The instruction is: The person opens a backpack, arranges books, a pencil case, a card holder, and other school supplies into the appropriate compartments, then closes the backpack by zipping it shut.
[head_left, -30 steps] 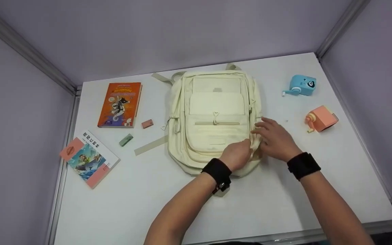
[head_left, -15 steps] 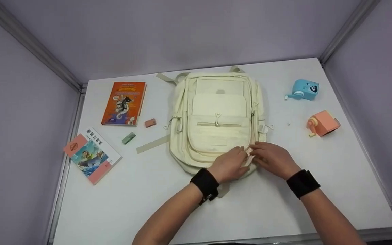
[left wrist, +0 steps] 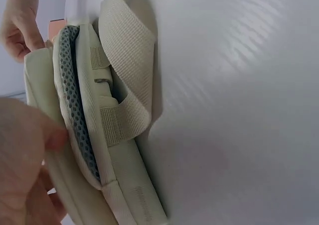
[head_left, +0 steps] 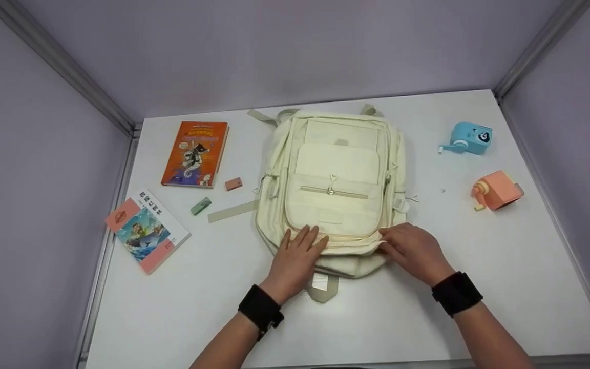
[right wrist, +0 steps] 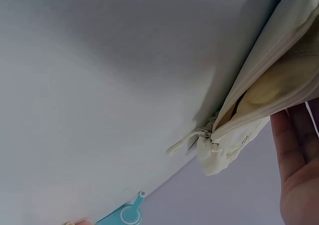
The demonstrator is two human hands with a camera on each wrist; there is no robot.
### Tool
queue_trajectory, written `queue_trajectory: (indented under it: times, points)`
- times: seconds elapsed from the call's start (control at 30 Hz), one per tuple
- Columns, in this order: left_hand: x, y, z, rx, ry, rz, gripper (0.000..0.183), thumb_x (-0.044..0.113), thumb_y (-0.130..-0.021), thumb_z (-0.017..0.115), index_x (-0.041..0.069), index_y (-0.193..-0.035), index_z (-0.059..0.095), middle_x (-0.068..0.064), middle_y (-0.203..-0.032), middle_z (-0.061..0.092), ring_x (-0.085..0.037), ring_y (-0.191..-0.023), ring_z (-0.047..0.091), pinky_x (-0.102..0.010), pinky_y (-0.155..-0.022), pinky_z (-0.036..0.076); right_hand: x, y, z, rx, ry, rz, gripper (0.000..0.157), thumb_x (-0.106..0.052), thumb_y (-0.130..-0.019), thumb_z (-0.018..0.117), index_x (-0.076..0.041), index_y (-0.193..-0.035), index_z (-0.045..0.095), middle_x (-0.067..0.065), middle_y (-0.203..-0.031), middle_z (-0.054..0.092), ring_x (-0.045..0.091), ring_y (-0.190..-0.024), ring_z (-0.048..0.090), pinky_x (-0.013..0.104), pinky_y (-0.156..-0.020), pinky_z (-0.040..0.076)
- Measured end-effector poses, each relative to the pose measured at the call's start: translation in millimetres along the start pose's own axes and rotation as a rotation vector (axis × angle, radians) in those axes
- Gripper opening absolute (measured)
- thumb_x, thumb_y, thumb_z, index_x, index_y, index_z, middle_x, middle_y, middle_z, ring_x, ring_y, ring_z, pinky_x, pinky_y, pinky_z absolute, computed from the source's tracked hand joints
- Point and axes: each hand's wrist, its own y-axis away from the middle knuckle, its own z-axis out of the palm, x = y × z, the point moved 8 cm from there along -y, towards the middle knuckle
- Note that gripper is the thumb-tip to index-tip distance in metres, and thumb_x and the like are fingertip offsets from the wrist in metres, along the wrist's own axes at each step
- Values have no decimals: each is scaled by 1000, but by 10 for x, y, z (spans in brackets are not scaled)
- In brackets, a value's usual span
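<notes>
A cream backpack lies front side up in the middle of the table. My left hand rests on the lower front of the bag, its fingers spread and fairly straight. The left wrist view shows that thumb against the bag's bottom side, near a padded strap and a webbing loop. At the lower right corner, my right hand pinches the edge of the front section. In the right wrist view, a zipped compartment gapes along the bag's side, with a zipper pull at its end.
On the left lie an orange book, a white and pink book, a pink eraser and a green eraser. Blue and coral crank pencil sharpeners stand on the right. Walls enclose the table.
From the bag's right side, my left hand has moved down and left across its lower front. My right hand has slid down to the lower right corner, and the front section's edge there now stands raised.
</notes>
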Motion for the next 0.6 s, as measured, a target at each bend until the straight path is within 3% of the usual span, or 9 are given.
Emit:
queue_trajectory:
  times: [0.13,0.23,0.43,0.6]
  points:
    - [-101,-59,-68,43,86,-29,44,-2,-101,57,19,-140,61,-8,-150,54,-28,-143,43,-56,-117,31,-118,19,-44,39,6,-28,11,-20,-90,81,-18,-100,76,-2,-113,75,19,-102,68,39,-82,55]
    - [-182,-109,-150,80,146,-28,36,-2,-102,54,18,-130,64,-6,-140,60,-28,-139,48,-54,-116,32,-208,25,-43,51,-13,-62,11,-20,-90,81,-19,-100,76,-1,-112,75,19,-100,68,39,-81,55]
    - [-237,-195,-330,158,179,70,26,-1,-102,57,16,-121,64,-2,-127,64,-26,-133,51,-56,-116,30,-294,9,-35,37,-82,-78,18,-30,-89,81,-18,-100,75,-2,-114,71,18,-108,64,41,-88,52]
    - [-234,-263,-508,234,190,169,30,-6,-100,55,17,-118,64,-1,-122,63,-24,-130,52,-55,-118,28,-331,-75,-42,15,-123,-38,47,-41,-91,78,-15,-128,66,8,-135,63,27,-130,55,49,-102,47]
